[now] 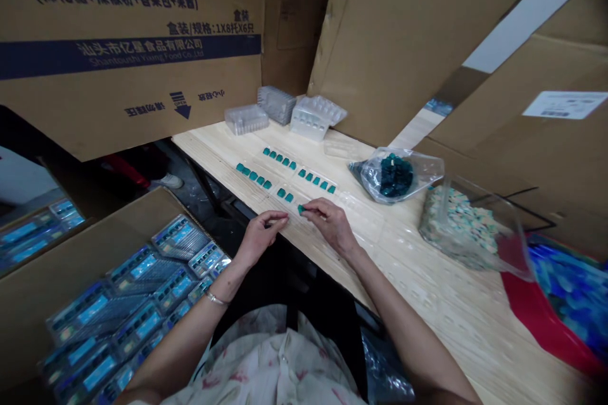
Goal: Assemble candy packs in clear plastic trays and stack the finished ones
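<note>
**A green piece pinched in the right hand**

The pale wooden table spreads beneath the grip and off to its right. Beyond the grip, to the left, stands a large printed cardboard box. Left of both hands and lower sits an open carton of blue-labelled packs. Far to the right of the grip is a red bin; nearer on that side, a clear tub holds pale and green bits. A plastic bag of dark green contents lies closer still. Clear trays are stacked well beyond the grip. The left hand is just left of the right one, its fingertips close; whether they hold anything, I cannot tell. The right thumb and finger are clamped on the green piece, just beside rows of similar pieces ahead of it.
</note>
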Tool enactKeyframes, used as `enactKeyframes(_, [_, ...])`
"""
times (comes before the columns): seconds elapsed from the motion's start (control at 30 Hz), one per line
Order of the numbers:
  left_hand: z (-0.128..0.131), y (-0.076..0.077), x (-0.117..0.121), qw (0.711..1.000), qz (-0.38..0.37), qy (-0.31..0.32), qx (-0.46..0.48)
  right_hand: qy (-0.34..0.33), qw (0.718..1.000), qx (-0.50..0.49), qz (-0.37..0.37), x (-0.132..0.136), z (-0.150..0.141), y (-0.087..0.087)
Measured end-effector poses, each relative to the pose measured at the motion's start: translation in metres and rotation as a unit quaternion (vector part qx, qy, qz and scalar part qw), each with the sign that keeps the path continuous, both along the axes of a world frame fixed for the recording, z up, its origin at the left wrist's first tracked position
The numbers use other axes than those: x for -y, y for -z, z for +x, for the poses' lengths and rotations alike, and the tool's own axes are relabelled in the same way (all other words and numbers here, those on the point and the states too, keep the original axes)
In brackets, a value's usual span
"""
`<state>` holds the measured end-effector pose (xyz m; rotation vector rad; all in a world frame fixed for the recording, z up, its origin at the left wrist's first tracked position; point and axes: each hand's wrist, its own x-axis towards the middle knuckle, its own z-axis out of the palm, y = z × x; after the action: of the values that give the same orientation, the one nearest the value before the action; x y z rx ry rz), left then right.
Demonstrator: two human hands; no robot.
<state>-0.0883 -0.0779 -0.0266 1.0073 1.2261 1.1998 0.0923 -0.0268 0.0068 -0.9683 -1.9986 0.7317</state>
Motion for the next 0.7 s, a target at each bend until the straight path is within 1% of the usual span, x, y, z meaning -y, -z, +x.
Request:
enactKeyframes(0.07, [-0.004, 0.005, -0.002, 0.99, 0.055, -0.024, -0.125, 0.007, 0.998, 0.043, 0.039, -0.014, 0.002, 0.001])
enactKeyframes(0.1, [-0.006, 0.008, -0.003, 0.982, 0.085, -0.029, -0.168, 0.003, 0.996, 0.066, 0.053, -0.021, 0.002, 0.002])
enactKeyframes(0.17, [-0.007, 0.014, -0.005, 0.966, 0.134, -0.026, -0.22, -0.009, 0.991, 0.113, 0.069, -0.034, 0.0, 0.006])
enactKeyframes(0.23, [-0.007, 0.017, -0.006, 0.959, 0.153, -0.015, -0.238, -0.021, 0.985, 0.157, 0.072, -0.041, -0.004, 0.009])
enactKeyframes(0.3, [-0.006, 0.019, -0.007, 0.962, 0.149, -0.016, -0.227, -0.025, 0.979, 0.192, 0.071, -0.045, -0.008, 0.011])
enactKeyframes(0.47, [-0.006, 0.016, -0.007, 0.983, 0.113, -0.041, -0.136, 0.0, 0.967, 0.248, 0.058, -0.044, -0.016, 0.01])
enactKeyframes(0.6, [-0.005, 0.012, -0.007, 0.994, 0.076, -0.065, -0.051, 0.015, 0.946, 0.32, 0.045, -0.041, -0.022, 0.009])
enactKeyframes(0.7, [-0.005, 0.009, -0.007, 0.997, 0.043, -0.054, -0.025, 0.026, 0.929, 0.365, 0.046, -0.043, -0.028, 0.009])
